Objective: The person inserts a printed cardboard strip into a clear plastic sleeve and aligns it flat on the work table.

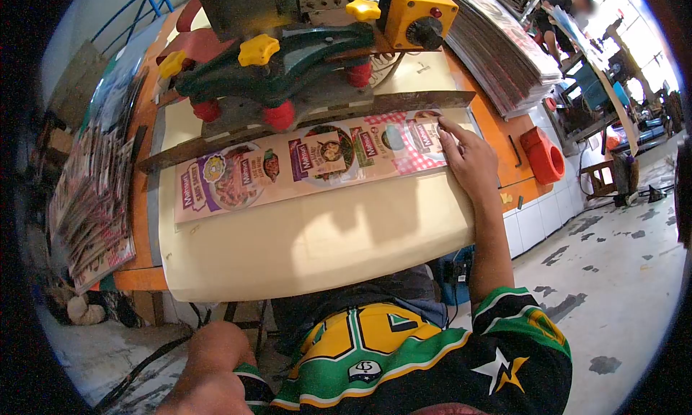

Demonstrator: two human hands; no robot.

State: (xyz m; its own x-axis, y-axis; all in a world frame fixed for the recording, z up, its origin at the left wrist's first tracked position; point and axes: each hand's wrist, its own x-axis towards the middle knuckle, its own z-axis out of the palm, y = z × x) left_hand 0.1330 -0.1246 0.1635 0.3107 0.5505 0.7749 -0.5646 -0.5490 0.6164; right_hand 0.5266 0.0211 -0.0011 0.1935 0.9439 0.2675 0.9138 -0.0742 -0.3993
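A long printed strip (288, 164) with food pictures lies on a cream-coloured padded board (324, 235), its far edge along a metal bar (425, 100) of the machine (281, 62). At the strip's right end, my right hand (468, 154) rests with its fingertips on the print, thumb and fingers slightly apart. Down at the lower left, near my knee, is a blurred limb (209, 386); whether it includes my left hand I cannot make out, and no fingers show there.
Left of the board leans a pile of printed strips (97, 199). A tall stack of printed sheets (504, 47) stands at the back right. Beside it are a red holder (542, 155) and a black hex key (515, 150). A person (566, 19) is far off at upper right.
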